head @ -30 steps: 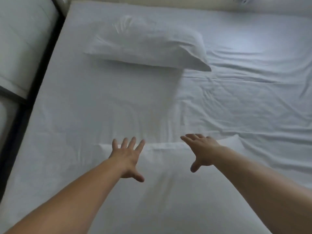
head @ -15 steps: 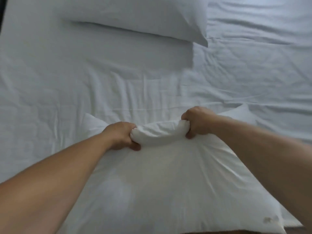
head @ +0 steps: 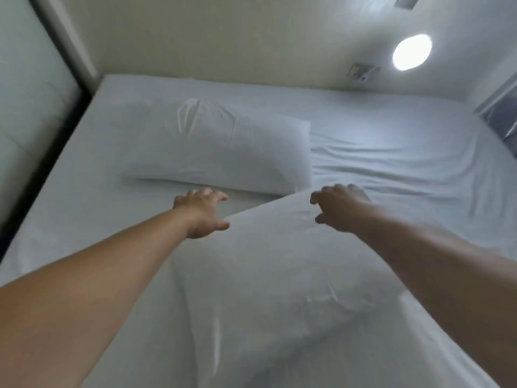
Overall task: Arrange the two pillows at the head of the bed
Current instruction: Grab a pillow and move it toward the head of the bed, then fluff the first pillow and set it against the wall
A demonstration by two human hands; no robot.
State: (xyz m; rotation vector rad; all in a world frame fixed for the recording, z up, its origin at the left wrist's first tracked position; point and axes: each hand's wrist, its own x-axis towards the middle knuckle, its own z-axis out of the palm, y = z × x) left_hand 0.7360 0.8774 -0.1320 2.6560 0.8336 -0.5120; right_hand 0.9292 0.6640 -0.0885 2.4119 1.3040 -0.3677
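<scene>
Our left hand [head: 201, 212] spread, holding nothing; right hand [head: 340, 210] over pillow [head: 279, 261] edge, hold lost in blur. Pillow slants between them, far pillow [head: 221, 152] just beyond. Uneven push could leave it crooked.

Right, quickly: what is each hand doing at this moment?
Left hand: open, fingers spread at the edge of the near pillow.
Right hand: blurred over that pillow; grip cannot be told.

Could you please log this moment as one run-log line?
far pillow: at head, left; near pillow: mid-bed, unplaced; left grip: open at its edge; right grip: on its far corner, hold unclear
</scene>
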